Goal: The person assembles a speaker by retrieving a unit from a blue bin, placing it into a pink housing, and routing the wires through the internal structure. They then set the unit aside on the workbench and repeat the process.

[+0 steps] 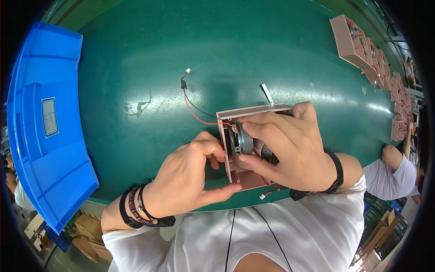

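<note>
A pink plastic speaker housing (247, 181), open on top, lies on the green table close in front of me. My left hand (188, 170) grips its left end, thumb at the near corner and bent fingers along the end wall. Inside that end sits a round speaker (246, 139) with a grey metal back. My right hand (294, 147) reaches over the housing and holds this speaker between thumb and fingers. Red and black wires (192, 109) run from it to a small white plug (188, 70) on the table. A second dark round part (269, 155) is partly hidden under my right hand.
A large blue plastic bin (68, 131) stands at the left. Several more pink housings (351, 45) line the far right edge. A small white strip (267, 94) touches the housing's far side. Another white plug (262, 196) hangs near the table's front edge. A person (392, 174) sits at the right.
</note>
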`<control>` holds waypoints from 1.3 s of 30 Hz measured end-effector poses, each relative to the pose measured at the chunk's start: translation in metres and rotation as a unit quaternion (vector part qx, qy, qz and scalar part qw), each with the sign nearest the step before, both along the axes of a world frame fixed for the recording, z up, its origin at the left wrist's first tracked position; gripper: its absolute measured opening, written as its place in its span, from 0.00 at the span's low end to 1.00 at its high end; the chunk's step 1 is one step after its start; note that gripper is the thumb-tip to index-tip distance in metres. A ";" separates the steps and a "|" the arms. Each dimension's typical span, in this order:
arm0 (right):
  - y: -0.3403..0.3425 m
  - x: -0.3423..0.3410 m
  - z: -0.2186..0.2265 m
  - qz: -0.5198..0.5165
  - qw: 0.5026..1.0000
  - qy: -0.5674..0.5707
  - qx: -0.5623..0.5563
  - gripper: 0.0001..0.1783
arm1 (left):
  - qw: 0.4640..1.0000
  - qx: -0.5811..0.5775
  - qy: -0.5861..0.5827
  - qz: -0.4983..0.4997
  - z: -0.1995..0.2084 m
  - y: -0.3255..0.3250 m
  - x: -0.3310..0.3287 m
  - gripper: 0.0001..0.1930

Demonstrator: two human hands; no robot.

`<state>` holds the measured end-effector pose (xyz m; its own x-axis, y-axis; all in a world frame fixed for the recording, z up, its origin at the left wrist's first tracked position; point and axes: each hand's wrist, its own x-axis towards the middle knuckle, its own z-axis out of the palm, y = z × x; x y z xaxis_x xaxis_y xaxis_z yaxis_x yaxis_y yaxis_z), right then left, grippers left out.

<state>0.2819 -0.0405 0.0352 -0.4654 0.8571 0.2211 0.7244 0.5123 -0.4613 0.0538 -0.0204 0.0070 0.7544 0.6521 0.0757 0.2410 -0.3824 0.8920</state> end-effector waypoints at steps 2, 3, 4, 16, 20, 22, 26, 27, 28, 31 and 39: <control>0.000 0.000 -0.001 0.002 1.000 0.002 -0.002 0.25 | 0.999 0.034 -0.019 0.000 0.000 0.001 0.001 0.34; -0.001 0.000 -0.001 0.004 1.000 0.003 -0.002 0.25 | 0.998 0.052 -0.028 0.000 0.000 0.002 0.002 0.33; -0.001 0.001 0.000 0.004 1.000 0.003 0.002 0.25 | 0.998 0.057 -0.027 0.000 0.000 0.002 0.003 0.33; -0.001 0.002 -0.002 0.016 1.000 -0.018 0.002 0.24 | 0.997 0.071 -0.018 0.017 0.003 0.002 0.003 0.32; -0.001 0.000 -0.002 0.007 1.000 -0.029 0.007 0.23 | 0.972 0.223 0.078 -0.006 0.012 0.006 0.001 0.30; -0.001 -0.001 -0.003 0.001 1.000 -0.027 0.013 0.23 | 0.954 0.262 0.146 -0.016 0.018 0.002 0.001 0.32; 0.001 -0.001 -0.003 -0.004 0.999 -0.028 0.028 0.23 | 0.938 0.282 0.202 -0.017 0.022 -0.001 0.001 0.33; 0.001 -0.002 -0.003 -0.005 0.999 -0.028 0.033 0.23 | 0.935 0.282 0.215 -0.015 0.023 -0.002 0.000 0.33; 0.001 -0.003 -0.004 -0.002 0.999 -0.027 0.033 0.23 | 0.935 0.281 0.216 -0.013 0.022 -0.002 0.001 0.33; 0.002 -0.005 -0.001 -0.006 0.999 -0.034 0.042 0.20 | 0.931 0.286 0.227 -0.014 0.021 0.003 0.003 0.34; 0.013 -0.001 0.014 0.078 0.987 -0.129 0.059 0.17 | 0.941 0.274 0.198 0.021 0.019 0.003 0.007 0.19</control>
